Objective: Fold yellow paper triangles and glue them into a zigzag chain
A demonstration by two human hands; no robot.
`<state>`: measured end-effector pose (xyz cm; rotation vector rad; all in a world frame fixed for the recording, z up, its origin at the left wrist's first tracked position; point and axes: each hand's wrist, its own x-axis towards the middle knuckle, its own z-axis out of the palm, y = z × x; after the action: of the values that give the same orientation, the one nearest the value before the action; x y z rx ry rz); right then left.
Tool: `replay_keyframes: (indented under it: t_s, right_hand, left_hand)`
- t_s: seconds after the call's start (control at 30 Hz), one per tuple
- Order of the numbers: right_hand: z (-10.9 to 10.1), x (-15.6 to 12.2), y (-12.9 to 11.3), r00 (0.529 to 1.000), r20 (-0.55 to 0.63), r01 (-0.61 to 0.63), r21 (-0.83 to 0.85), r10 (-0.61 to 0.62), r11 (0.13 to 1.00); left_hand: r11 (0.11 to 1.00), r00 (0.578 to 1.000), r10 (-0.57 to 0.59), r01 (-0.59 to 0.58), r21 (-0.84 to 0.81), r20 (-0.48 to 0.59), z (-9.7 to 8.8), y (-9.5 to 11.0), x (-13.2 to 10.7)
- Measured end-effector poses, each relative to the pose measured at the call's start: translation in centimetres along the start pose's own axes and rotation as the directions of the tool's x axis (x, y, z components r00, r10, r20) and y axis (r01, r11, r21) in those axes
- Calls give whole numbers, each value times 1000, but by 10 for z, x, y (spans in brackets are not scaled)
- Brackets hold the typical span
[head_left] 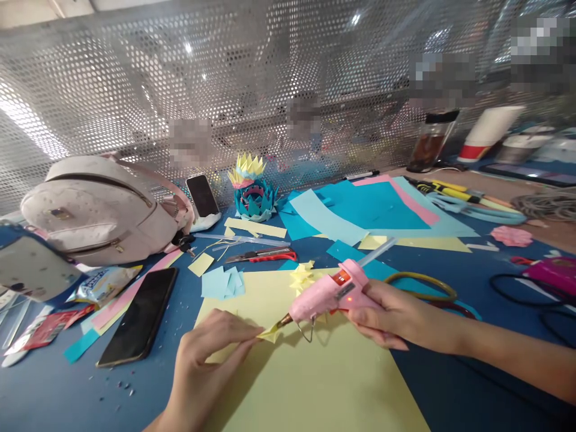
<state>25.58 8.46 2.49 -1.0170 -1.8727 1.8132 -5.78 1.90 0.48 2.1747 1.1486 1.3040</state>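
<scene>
A perforated metal screen [252, 72] stands behind the blue table [49, 396] I'm viewing through the head camera. Left of my left hand [207, 351] lie a black phone [139, 318] and, farther back, a pale backpack [94, 210]. Just beyond that hand are small blue paper slips [221, 283] and a red cutter [274, 255]. Behind the glue gun [321, 295] sits a spiky yellow paper cluster [302, 275]; farther beyond stands a blue and yellow paper flower [254, 201]. A yellow loop [425, 276] lies just past my right hand [382, 315], close to the knuckles.

My left thumb and fingers pinch a small folded yellow paper [270, 333] between the hands. My right hand wraps the gun's handle, its nozzle pointing at that paper; I can't tell whether they touch.

A large yellow sheet [324, 378] spreads beneath both hands and on toward me. Its right edge slants below my right wrist, with blue tabletop past it; more tabletop, sprinkled with dark bits, separates my left hand from the phone.
</scene>
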Motion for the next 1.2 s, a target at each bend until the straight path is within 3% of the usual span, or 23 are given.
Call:
replay_keyframes:
  t_s: [0.27, 0.7, 1.03, 1.2]
  right_hand:
    - [-1, 0, 3, 1000, -11, -18, 8, 18, 1000]
    - [-2, -1, -3, 999, 24, 44, -22, -43, 999]
    - [1, -7, -6, 996, -89, -22, -35, 19, 999]
    - [-5, -3, -2, 998, -57, -22, -78, 17, 997]
  left_hand:
    - [996, 996, 85, -85, 3, -19, 0, -1, 1]
    - [998, 996, 61, -60, 17, -60, 1, 3, 2]
    - [1000, 999, 20, -19, 18, -51, 0, 0, 0]
    - [998, 998, -32, 34, 49, -49, -2, 1, -3]
